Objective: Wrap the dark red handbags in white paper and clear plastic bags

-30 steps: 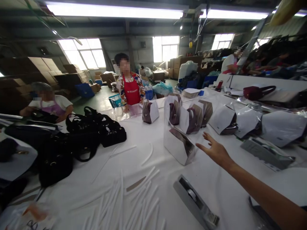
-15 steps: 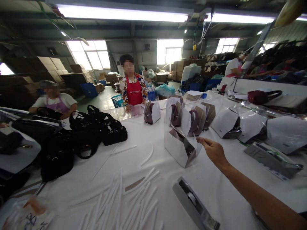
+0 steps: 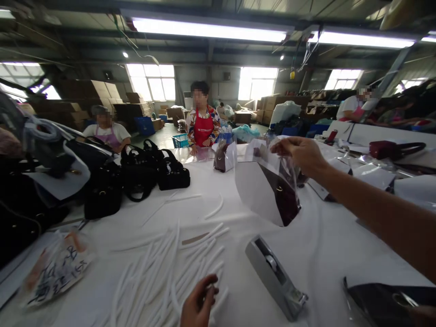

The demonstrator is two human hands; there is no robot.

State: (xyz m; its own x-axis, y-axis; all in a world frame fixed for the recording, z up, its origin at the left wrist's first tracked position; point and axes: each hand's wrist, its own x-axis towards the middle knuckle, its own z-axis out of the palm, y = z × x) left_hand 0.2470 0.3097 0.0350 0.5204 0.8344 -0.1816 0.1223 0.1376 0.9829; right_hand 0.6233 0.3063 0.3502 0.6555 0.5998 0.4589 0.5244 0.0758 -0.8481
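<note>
I am holding my right hand (image 3: 301, 154) up over the far right part of the table (image 3: 211, 186), with my thumb and fingers pinching together on the top edge of a clear bag (image 3: 254, 181). The bag is hanging clear of the tabletop, tilting, and inside it a dark red purse (image 3: 284, 200) is sitting against a sheet of white paper. My left hand (image 3: 197, 304) is lying low at the near edge, its fingers curling down onto a loose spread of white sticks (image 3: 153, 272); I cannot tell whether it is actually gripping one. A grey tape dispenser (image 3: 274, 277) is lying just right of that hand, near me and below the hanging bag. A heap of black handbags (image 3: 153, 170) is sitting on the left side of the table, well apart from both hands. At the far edge a person in a red apron (image 3: 202, 125) is standing, facing my way.
</note>
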